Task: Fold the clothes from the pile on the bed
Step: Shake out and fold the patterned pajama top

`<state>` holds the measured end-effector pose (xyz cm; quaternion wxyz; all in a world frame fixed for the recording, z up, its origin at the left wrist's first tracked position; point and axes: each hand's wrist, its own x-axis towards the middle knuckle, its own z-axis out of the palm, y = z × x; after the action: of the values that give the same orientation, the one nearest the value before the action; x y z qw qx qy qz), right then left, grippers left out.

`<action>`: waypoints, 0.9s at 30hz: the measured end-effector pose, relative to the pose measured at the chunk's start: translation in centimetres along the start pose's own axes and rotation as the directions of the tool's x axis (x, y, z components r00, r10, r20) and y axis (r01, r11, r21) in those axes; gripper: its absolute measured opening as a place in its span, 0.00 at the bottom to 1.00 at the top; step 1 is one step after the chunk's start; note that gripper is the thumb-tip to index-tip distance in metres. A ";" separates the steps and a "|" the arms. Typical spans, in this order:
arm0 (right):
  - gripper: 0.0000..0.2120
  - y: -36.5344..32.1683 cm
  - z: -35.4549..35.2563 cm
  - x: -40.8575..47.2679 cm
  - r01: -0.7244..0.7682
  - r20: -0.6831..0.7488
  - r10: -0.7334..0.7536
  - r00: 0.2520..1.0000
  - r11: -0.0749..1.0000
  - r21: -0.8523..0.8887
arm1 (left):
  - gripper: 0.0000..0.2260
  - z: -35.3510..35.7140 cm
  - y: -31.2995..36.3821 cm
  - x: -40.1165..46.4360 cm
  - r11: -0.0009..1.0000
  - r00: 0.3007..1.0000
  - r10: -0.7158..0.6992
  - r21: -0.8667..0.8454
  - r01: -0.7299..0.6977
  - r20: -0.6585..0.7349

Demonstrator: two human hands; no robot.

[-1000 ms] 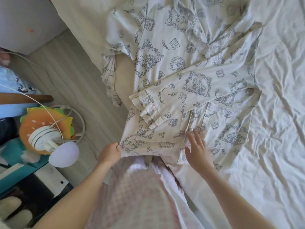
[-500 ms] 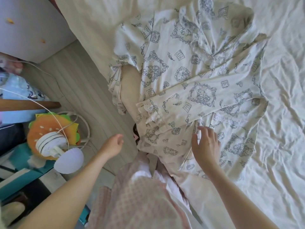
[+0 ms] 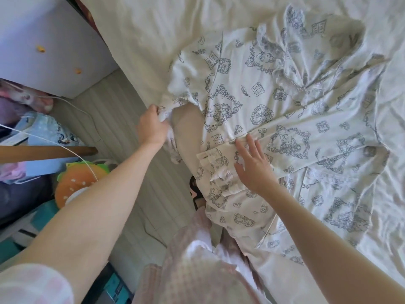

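A white pyjama top (image 3: 258, 102) printed with grey drawings lies spread on the bed (image 3: 166, 29), front side up. One sleeve (image 3: 291, 148) is folded across its body, its lace cuff near the bed's edge. The other sleeve (image 3: 173, 110) hangs over the bed's edge, and my left hand (image 3: 152, 126) grips it there. My right hand (image 3: 252, 165) lies flat with straight fingers on the folded sleeve, close to the cuff.
A white wrinkled sheet (image 3: 390, 205) covers the bed. Left of the bed is wooden floor (image 3: 122, 115), a white cabinet (image 3: 43, 40), an orange burger-shaped cushion (image 3: 72, 183), white cables and piled things. My pink clothing (image 3: 192, 266) is at the bottom.
My left hand let go of the hem, rose along the bed's edge and took hold of the hanging sleeve. My right hand slid up from the hem onto the folded sleeve.
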<state>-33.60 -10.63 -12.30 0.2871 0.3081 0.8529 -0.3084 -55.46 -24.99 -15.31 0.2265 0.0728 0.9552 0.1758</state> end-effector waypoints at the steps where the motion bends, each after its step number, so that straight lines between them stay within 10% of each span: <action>1: 0.30 0.3 -0.2 0.0 0.010 0.014 -0.010 1.000 1.000 0.013 | 0.09 -1.0 -0.4 -0.4 0.998 0.992 0.034 0.050 -0.028 -0.121; 4: 0.29 0.4 -0.9 0.0 0.005 0.054 -0.009 0.998 0.998 0.060 | 0.11 -3.6 -1.9 -1.9 0.951 0.929 0.301 0.137 -0.276 -0.216; 7: 0.29 0.1 -1.1 0.0 -0.012 0.067 0.007 0.998 0.997 0.080 | 0.12 -3.3 -3.1 -2.8 0.872 0.887 0.400 0.202 -0.446 0.232; 14: 0.30 0.2 -0.5 0.3 -0.031 0.070 0.025 0.997 0.996 0.087 | 0.18 -2.3 1.4 5.7 0.953 0.970 0.187 -0.269 -0.140 0.158; 21: 0.28 -0.2 -1.0 -0.1 -0.044 0.071 0.034 0.997 0.990 0.137 | 0.11 -1.2 -0.3 6.8 0.988 0.878 0.119 -0.141 -0.059 0.463; 27: 0.15 -0.4 -2.3 -1.8 -0.069 -0.107 0.168 0.980 0.789 0.610 | 0.10 -6.4 0.2 1.5 0.965 0.967 0.241 0.086 -0.248 0.085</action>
<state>-33.44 -9.86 -9.45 0.1255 0.4594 0.7087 -0.5205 -59.74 -26.40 -10.53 0.2345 0.2073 0.9373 0.1533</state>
